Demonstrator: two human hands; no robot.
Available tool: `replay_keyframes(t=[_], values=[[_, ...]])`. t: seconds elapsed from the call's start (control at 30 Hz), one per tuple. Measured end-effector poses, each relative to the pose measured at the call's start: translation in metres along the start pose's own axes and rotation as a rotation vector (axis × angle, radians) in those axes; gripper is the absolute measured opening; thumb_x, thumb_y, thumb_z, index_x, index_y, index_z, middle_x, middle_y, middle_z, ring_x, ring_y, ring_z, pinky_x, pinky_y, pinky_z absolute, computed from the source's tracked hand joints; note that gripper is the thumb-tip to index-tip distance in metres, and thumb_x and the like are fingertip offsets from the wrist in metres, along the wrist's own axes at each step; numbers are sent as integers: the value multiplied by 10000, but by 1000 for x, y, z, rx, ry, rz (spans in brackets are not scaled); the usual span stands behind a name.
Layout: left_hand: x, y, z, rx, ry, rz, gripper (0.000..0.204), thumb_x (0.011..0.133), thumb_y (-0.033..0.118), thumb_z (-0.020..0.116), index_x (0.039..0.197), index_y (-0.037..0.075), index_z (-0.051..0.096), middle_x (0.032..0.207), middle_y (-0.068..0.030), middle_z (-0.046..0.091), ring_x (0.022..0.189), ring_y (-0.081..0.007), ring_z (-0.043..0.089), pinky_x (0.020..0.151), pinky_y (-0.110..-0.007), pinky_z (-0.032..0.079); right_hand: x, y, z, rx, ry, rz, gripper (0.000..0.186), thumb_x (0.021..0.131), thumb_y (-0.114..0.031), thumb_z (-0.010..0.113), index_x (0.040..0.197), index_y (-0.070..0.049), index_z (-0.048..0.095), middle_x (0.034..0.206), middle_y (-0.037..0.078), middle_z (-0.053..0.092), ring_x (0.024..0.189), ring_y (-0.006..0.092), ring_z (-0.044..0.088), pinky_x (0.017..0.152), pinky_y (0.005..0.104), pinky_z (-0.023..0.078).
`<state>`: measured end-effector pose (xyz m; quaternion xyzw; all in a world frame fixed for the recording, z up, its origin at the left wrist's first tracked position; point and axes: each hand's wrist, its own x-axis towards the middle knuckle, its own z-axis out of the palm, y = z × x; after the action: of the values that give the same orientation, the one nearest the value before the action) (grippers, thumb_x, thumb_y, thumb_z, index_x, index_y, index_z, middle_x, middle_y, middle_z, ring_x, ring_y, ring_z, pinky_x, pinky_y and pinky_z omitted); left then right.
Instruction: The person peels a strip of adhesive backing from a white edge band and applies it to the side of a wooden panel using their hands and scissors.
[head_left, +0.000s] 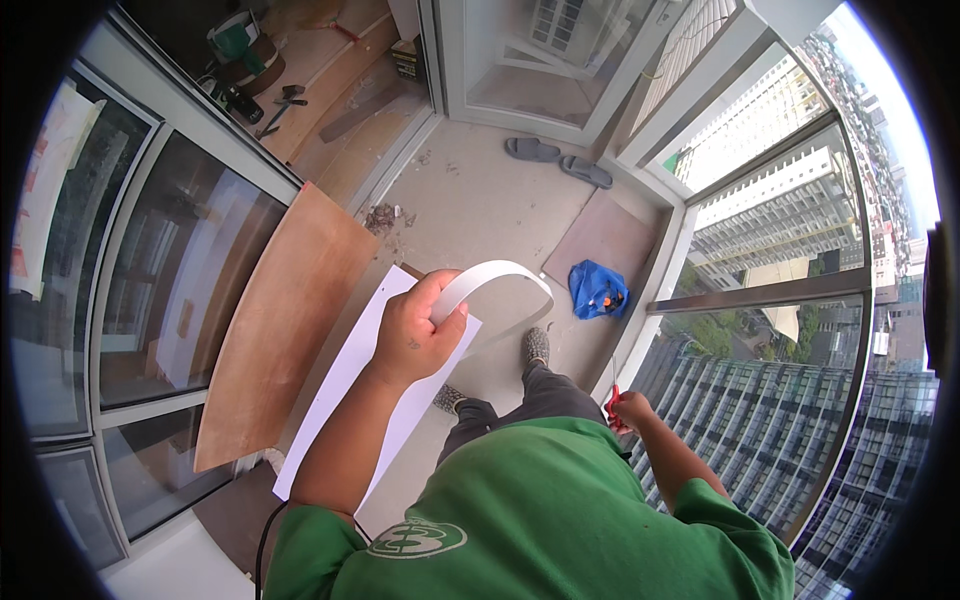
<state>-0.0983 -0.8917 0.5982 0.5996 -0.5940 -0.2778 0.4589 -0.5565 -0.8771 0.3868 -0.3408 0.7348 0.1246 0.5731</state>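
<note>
Left hand [418,325] pinches the white strip [505,268] between thumb and fingers; it loops out right, over the floor. Right hand [630,410] is closed round red-handled scissors [612,408], it seems, low at right; can't tell blade gap. I'd hold the strip firm without creasing the bend, and point the tip away from the legs. White panel [412,398] sits under the left forearm. Floor [470,180] pale, debris far left. Narrow balcony: windows right, brown board [290,330] left, blue bag [598,290] far right.

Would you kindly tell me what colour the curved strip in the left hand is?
White; the curved strip shows best in the head view.
</note>
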Motion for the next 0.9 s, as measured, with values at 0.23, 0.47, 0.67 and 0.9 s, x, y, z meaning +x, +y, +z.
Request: replay_keyframes(t=[0.23, 0.47, 0.67, 0.9], values=[[29, 47, 14, -144, 123, -137, 272, 862, 65, 661, 1126, 16, 620, 802, -39, 663, 694, -102, 605, 639, -268, 502, 65, -16, -57, -23, -92, -33, 370, 892, -78, 490, 1246, -146, 574, 777, 55, 650, 593, 190, 659, 493, 322, 494], [82, 108, 37, 181, 187, -80, 330, 841, 57, 674, 1164, 0, 636, 865, -68, 697, 755, -117, 637, 703, -273, 514, 122, -63, -174, 108, -330, -171, 562, 911, -126, 505, 1450, -246, 401, 995, 65, 617, 842, 209, 669, 735, 376, 514], [129, 158, 40, 443, 206, -67, 389, 837, 70, 691, 1214, -4, 632, 917, -98, 717, 810, -161, 672, 768, -293, 529, 142, -73, -229, 307, -490, -203, 583, 889, -27, 548, 1426, -198, 401, 1001, 75, 624, 965, 282, 664, 818, 437, 532], [169, 129, -5, -765, 168, -209, 342, 897, 123, 657, 1220, 12, 638, 819, -55, 658, 738, -196, 643, 719, -296, 528, 94, -140, -212, 634, -755, -261, 308, 924, -336, 596, 1172, -154, 581, 943, 100, 674, 963, 327, 672, 824, 487, 536]])
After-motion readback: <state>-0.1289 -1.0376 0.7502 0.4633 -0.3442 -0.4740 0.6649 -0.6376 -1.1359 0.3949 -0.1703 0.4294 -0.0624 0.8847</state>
